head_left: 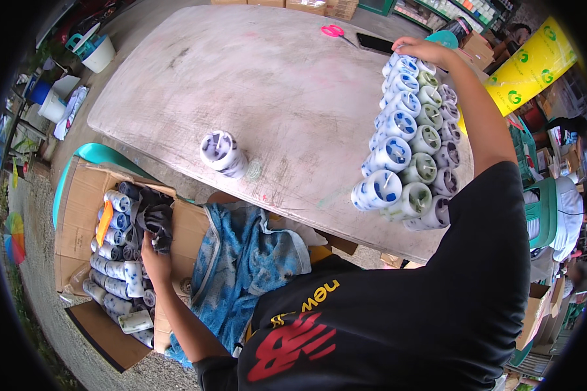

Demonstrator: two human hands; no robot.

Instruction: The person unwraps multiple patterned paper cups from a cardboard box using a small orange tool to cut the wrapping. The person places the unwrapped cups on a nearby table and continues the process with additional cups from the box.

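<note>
Rows of white pillar candles with blue, green and purple patches [398, 153] stand upright on the right side of the table. At the far end of these rows, my right hand [424, 51] has its fingers curled over a candle. My left hand [156, 260] is down in an open cardboard box [78, 215], closed on a crumpled black cloth [155, 215]. Several more candles [114, 287] lie on their sides in the box, with an orange strip [104, 223] on top. One purple-patched candle [223, 154] stands alone near the table's near edge.
The pale, scuffed table [261, 78] fills the middle. Pink scissors [336, 32] and a dark phone [374, 43] lie at its far edge. A blue towel [235, 260] covers my lap. A yellow printed sheet [531, 65] hangs at the right. White buckets [99, 55] stand at the far left.
</note>
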